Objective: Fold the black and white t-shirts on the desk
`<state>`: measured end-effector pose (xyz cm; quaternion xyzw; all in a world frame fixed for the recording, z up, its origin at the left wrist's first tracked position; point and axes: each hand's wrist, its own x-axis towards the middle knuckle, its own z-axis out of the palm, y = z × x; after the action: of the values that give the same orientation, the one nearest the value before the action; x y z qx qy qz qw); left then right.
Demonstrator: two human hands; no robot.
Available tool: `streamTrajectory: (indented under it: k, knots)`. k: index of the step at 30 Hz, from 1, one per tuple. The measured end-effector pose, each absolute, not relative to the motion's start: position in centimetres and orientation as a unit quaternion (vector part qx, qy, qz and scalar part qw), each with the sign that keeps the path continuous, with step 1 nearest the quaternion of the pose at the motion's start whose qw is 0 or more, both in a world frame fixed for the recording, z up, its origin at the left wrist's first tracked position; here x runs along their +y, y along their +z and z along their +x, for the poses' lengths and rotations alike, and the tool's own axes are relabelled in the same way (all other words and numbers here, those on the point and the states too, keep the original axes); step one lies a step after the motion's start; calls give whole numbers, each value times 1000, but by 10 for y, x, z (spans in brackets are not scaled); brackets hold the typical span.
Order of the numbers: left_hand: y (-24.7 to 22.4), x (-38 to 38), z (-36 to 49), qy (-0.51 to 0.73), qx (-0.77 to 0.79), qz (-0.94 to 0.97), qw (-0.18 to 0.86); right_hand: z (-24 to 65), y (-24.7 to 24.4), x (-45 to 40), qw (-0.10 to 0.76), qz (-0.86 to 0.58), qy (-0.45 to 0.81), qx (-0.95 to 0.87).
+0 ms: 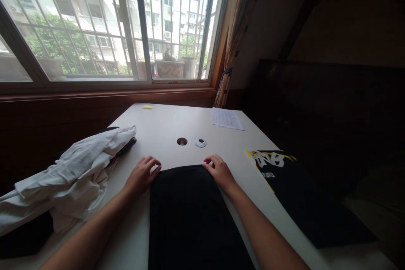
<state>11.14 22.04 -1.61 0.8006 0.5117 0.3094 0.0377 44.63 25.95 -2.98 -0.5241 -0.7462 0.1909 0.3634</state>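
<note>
Black cloth (190, 215), each hand (142, 174) (220, 172) in apparent pinch

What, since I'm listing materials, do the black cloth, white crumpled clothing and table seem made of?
Black cloth: matte fabric, judging by its dull surface; fibre unclear.
White clothing: dull, probably cotton-like fabric, given its loose folds.
Table: perhaps laminate, faintly glossy, given its soft sheen.
</note>
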Motion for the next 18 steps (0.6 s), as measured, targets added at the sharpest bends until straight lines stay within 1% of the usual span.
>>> streamTrajectory:
  k: [3,7,12,18]
  knots:
    - [-5,208,123,286,435,854,-3,446,-29,259,358,-525,178,-752]
    - [-3,192,144,203,334,920,-5,446,-30,259,348,-528,167,-757]
    - [-17,194,150,138,354,924,31,447,-29,257,344,-541,157,-751]
    - [-22,208,135,132,375,916,55,448,-31,258,340,-546,128,-755]
